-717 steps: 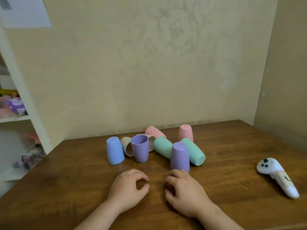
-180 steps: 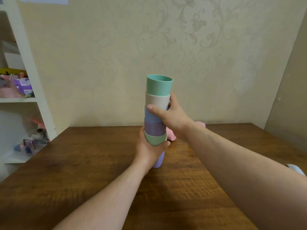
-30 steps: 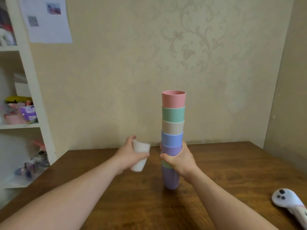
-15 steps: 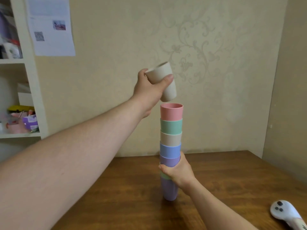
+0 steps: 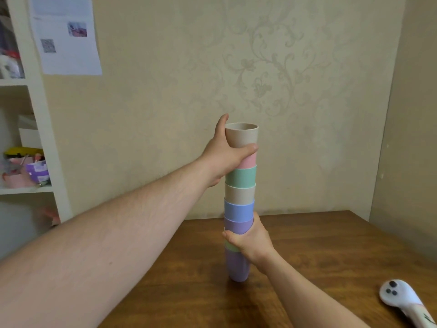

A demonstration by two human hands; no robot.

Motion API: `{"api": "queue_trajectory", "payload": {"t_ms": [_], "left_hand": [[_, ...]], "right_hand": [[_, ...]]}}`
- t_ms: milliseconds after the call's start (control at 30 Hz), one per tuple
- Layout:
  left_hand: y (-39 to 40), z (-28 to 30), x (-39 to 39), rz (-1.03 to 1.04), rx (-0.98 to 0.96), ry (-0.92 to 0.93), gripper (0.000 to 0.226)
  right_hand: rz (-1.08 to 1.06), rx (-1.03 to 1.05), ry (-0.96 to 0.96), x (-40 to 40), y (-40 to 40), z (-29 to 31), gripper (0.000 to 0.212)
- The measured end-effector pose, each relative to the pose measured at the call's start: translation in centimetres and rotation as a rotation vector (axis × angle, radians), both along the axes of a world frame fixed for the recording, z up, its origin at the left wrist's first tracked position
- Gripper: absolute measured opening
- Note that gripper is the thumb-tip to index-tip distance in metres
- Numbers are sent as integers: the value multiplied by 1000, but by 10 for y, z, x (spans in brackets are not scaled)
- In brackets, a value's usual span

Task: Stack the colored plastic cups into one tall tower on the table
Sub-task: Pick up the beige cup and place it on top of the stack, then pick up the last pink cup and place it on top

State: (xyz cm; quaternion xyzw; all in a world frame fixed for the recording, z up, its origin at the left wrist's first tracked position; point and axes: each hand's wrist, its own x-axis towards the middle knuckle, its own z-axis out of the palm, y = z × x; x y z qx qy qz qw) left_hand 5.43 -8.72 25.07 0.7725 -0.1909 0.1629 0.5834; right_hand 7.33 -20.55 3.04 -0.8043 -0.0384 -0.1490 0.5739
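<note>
A tall tower of nested cups [image 5: 239, 209] stands upright on the wooden table [image 5: 307, 252]. From the bottom it shows purple, a green rim, purple, blue, beige, green and pink. On top sits a beige cup [image 5: 242, 136], seated in the pink one. My left hand [image 5: 224, 155] is wrapped around that beige cup, thumb across the front. My right hand [image 5: 250, 237] grips the tower low down, over the lower purple and green cups.
A white handheld controller [image 5: 406, 301] lies on the table at the lower right. A wall stands right behind the tower, with another wall at the right. White shelves [image 5: 35, 138] with clutter stand to the left, beside a pinned paper sheet [image 5: 66, 34].
My left hand has lowered the beige cup from above the tower down into the pink top cup. My right hand keeps its hold on the tower's lower part.
</note>
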Motion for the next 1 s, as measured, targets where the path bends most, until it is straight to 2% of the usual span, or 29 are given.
{"api": "queue_trajectory", "payload": {"t_ms": [67, 200, 267, 367, 467, 600, 700, 767, 833, 933, 1000], "left_hand": [[3, -11, 2, -38, -5, 6, 126], [11, -54, 10, -78, 26, 54, 117], [14, -84, 15, -104, 22, 106, 101], [15, -122, 19, -106, -49, 178, 70], [15, -138, 24, -53, -145, 217, 56], [18, -146, 43, 57, -164, 172, 59], [23, -151, 60, 136, -184, 131, 60], [29, -153, 72, 160, -199, 114, 63], [34, -153, 80, 171, -216, 101, 66], [34, -158, 91, 156, -222, 93, 63], [29, -164, 94, 128, -196, 93, 61]], "right_hand": [[2, -1, -7, -2, 0, 2, 83], [11, -5, -30, -3, 1, 4, 83], [16, 11, -30, -4, 2, 5, 82], [36, 18, -63, -3, 6, 4, 68], [86, 33, -106, -2, 9, 5, 61], [209, 28, -67, 6, 11, 2, 64], [291, 35, -1, 19, -6, -5, 52], [190, 98, 77, 35, -24, -5, 55], [-7, -25, 127, 62, -40, -4, 55], [-192, -437, 131, 113, -56, -3, 40], [-181, -605, 168, 140, -54, -2, 55]]}}
